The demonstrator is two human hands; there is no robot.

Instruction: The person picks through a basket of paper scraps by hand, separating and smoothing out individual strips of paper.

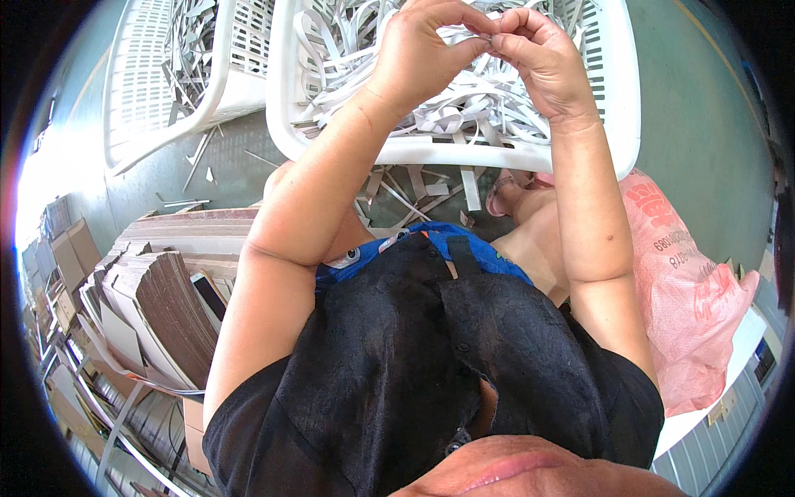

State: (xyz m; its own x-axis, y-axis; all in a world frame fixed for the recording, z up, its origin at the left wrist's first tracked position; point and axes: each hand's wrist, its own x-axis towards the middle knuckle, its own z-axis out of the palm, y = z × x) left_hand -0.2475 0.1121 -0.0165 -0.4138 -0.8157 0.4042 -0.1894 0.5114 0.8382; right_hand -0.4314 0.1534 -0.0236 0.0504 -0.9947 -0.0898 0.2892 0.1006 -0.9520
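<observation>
Both hands meet at the top centre, above a white plastic basket [596, 149] heaped with white paper strips [459, 109]. My left hand [435, 43] reaches in from the left, with thumb and index fingertip brought together. Against those fingertips rest the thumb and bent fingers of my right hand [540, 56]. A tiny greyish spot shows where the fingertips meet, but whether it is a held piece is too small to tell. The strips lie below and behind both hands.
A second white basket [214, 93] with grey-white strips stands at the upper left. Cut scraps [435, 189] litter the floor under the near rim. On the left are stacked cardboard sheets [168, 304] and a phone [208, 295]. A pink woven sack [683, 335] lies at the right.
</observation>
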